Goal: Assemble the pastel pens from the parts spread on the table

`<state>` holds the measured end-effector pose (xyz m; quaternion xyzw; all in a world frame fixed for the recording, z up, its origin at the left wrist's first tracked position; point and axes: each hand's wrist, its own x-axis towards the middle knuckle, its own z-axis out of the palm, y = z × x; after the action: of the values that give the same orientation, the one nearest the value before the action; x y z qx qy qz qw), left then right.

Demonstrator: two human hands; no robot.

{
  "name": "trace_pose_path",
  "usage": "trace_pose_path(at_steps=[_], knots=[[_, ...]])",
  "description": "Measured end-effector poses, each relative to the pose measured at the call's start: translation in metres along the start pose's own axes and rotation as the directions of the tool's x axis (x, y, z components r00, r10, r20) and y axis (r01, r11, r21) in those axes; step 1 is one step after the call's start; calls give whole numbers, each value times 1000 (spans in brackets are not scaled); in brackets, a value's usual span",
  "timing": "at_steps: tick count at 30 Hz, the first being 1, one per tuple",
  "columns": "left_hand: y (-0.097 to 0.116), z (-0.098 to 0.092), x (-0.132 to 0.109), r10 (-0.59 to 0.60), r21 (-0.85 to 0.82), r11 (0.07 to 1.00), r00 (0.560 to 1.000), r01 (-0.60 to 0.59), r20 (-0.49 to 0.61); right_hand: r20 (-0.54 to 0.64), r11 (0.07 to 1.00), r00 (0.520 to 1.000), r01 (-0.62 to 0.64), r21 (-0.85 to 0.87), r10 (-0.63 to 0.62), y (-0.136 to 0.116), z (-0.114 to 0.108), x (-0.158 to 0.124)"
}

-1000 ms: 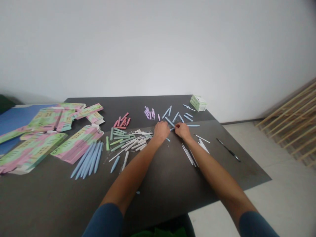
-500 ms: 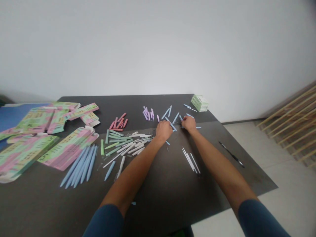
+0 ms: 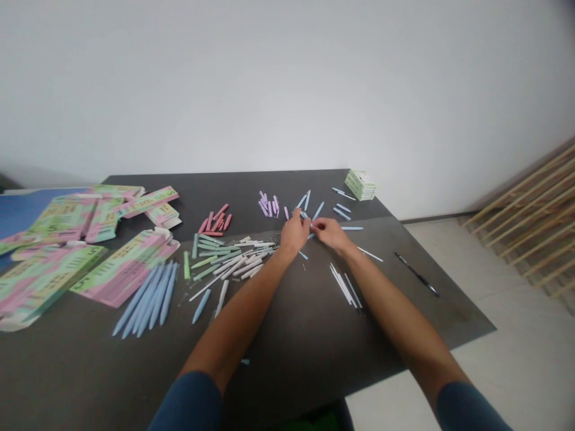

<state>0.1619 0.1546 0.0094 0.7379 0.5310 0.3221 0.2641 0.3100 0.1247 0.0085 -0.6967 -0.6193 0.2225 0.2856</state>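
Observation:
My left hand [image 3: 294, 233] is closed around a light blue pen part [image 3: 304, 214] whose end shows past the fingertips. Close beside it, my right hand [image 3: 331, 233] is pinched at the same spot, fingertips nearly meeting the left ones. Whatever sits between the right fingers is too small to make out. Around both hands lie loose light blue pen barrels [image 3: 318, 210]. Purple pen parts [image 3: 268, 206] lie just left of the hands, and white refills [image 3: 345, 285] are in front of the right hand.
Red parts [image 3: 215, 221], a heap of green and white pen pieces [image 3: 242, 261] and a row of blue pens [image 3: 146, 299] lie leftward. Pink-green cartons [image 3: 126, 266] cover the table's left side. A small box stack [image 3: 360, 185] stands at the far corner, a black pen [image 3: 416, 273] at right.
My right hand has moved left, meeting my left hand. Short blue parts now show where the right hand was, and a white refill shows beside the right wrist.

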Motion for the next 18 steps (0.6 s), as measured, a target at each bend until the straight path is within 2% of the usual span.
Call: trace_pose_path(at_steps=[3,5,7,10,14,18], knots=[[-3,-5,-6,-19,-76,997,999,16,-34,84,979,992,75,189,-92,-14,6,-17],[-6,-8,-10,-54,-120,992,997,46,-62,128,969,984,93,228,-125,-16,8,-22],[-10,-13,-13,-113,-192,977,991,96,-78,113,985,986,103,138,-119,-14,8,-21],[-16,-18,-19,-172,-323,935,984,147,-49,-16,995,998,63,-80,-65,-5,5,-13],[-24,-21,-27,-149,-410,903,989,127,-20,-158,976,987,-29,-215,-5,10,-4,6],[-29,-21,-32,-137,-414,903,990,113,-30,-211,942,976,-118,-316,52,22,-9,29]])
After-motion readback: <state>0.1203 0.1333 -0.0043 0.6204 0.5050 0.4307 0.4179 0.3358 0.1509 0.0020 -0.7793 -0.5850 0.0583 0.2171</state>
